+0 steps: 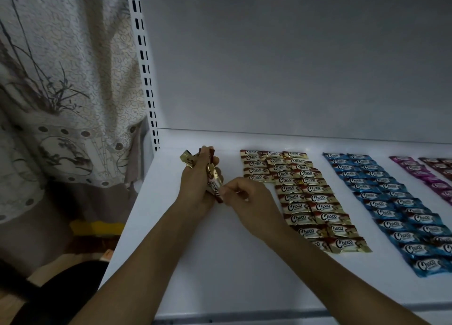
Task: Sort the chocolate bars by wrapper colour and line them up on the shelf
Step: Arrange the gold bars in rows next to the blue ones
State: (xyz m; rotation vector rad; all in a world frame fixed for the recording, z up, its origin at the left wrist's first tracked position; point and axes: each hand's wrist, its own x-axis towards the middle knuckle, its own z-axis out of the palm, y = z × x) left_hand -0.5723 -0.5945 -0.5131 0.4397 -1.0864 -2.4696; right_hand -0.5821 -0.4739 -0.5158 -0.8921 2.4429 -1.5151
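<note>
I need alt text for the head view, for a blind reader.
The left hand holds a bunch of gold chocolate bars over a white shelf; the right hand pinches one. Gold rows, blue rows and purple rows lie alongside.

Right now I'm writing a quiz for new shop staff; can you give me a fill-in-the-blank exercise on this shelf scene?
1. The left hand grips a bunch of bars wrapped in ____, and the right hand pinches one of them.
2. On the shelf, the second group from the left, between the gold rows and the purple rows, is ____.
3. The word printed on the laid-out wrappers is ____.
Missing words: gold; blue; Choco.
</note>
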